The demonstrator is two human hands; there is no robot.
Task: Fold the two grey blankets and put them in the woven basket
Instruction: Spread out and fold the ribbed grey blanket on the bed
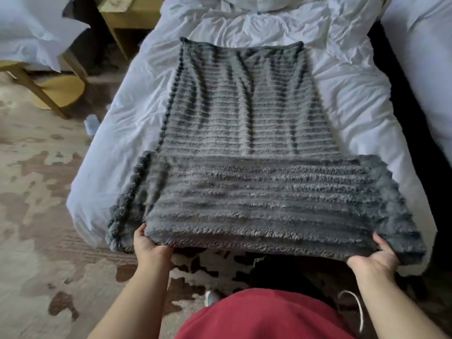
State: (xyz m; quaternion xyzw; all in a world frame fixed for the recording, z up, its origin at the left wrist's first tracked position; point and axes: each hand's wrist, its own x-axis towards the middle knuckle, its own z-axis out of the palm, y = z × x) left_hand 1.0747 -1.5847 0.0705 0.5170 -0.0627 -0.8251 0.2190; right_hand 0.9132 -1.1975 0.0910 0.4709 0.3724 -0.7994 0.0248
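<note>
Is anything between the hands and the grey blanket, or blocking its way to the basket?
Nothing between them: the left hand and right hand already grip the grey blanket's near edge on the bed. The basket is not in view, so that path cannot be judged.

1. This is a bedroom, possibly a hotel room.
2. A bed [354, 99] with rumpled white bedding stretches away beyond the fingers [140, 232].
3. A second white bed [425, 69] stands off to the right of them.
4. A light wooden chair [58, 89] and a wooden nightstand [132, 18] stand far left of the fingers, on patterned carpet [36, 192].
</note>
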